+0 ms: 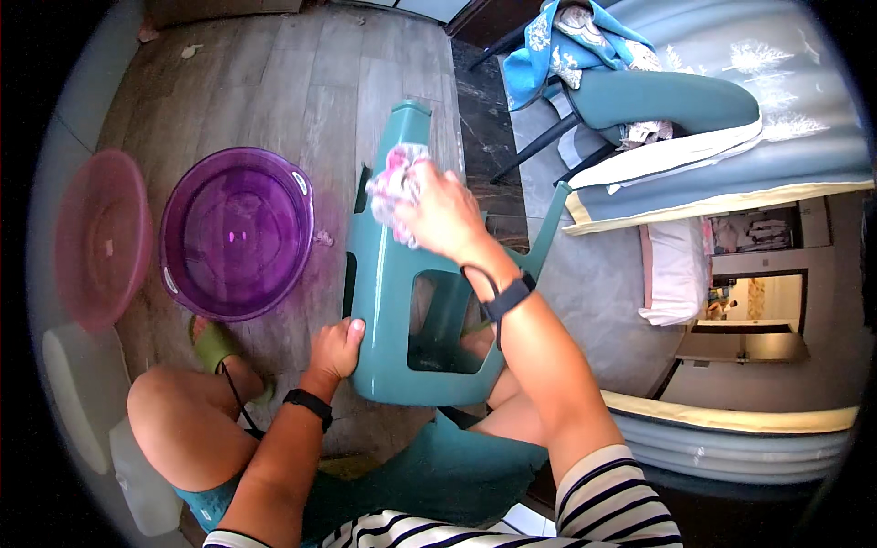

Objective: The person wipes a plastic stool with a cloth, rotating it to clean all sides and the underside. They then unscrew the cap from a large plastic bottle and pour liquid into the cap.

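Clutching one crumpled white-and-pink cloth [393, 196], the right hand [446, 217] pressed it against one leg [408, 126] of a single teal plastic stool [388, 292], while the left hand [336, 351] grasped the near left corner, most fingers hidden from view. The stool's long axis ran from near to far, seat end close, legs pointing away; two leg tips showed, the rest hard to make out. At its left were two basins, one purple basin [290, 239] and one pink basin [102, 215]
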The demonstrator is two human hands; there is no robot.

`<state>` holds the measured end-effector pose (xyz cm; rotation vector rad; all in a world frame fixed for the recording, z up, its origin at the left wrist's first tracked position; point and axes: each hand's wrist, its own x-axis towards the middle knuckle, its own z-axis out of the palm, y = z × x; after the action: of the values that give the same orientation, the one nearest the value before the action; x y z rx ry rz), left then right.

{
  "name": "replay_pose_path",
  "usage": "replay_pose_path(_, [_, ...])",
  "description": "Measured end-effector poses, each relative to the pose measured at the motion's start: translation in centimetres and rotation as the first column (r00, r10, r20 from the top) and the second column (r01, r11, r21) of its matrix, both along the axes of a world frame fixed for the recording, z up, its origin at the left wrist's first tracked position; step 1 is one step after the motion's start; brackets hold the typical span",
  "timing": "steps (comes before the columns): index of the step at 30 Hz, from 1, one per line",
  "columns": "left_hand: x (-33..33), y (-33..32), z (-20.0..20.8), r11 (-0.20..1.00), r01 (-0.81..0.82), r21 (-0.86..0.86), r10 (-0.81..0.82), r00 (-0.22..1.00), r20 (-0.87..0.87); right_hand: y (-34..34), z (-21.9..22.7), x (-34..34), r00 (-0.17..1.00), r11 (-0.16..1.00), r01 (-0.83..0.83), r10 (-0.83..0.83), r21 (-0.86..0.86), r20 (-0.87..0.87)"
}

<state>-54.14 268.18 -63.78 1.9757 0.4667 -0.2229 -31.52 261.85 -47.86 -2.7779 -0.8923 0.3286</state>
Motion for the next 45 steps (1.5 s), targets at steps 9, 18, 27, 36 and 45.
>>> replay_pose_path(9, [0.1,-0.4,-0.1,0.998,0.053,-0.013,-0.054,0.998,-0.028,0.9,-0.3,2.2,0.995,0.996,-0.055,0.049,0.064,0.090])
replay_pose_path(18, [-0.2,-0.3,0.3,1.000,0.007,0.017,-0.006,0.999,-0.045,3.1,-0.1,3.9,0.998,0.996,-0.020,0.016,0.082,0.056])
replay_pose_path(27, [0.6,-0.8,0.2,0.998,0.061,-0.008,-0.061,0.997,-0.044,1.7,-0.5,3.8,0.960,0.976,-0.214,0.216,-0.034,0.179])
replay_pose_path(36, [0.8,-0.8,0.0,0.999,0.034,-0.006,-0.034,0.998,-0.053,2.2,-1.7,4.2,0.931,0.920,0.360,-0.365,0.156,0.002])
replay_pose_path(45, [0.5,-0.5,-0.4,0.998,0.063,-0.001,-0.063,0.996,-0.055,1.6,-2.3,1.4,0.931,0.994,-0.113,0.103,0.007,0.349])
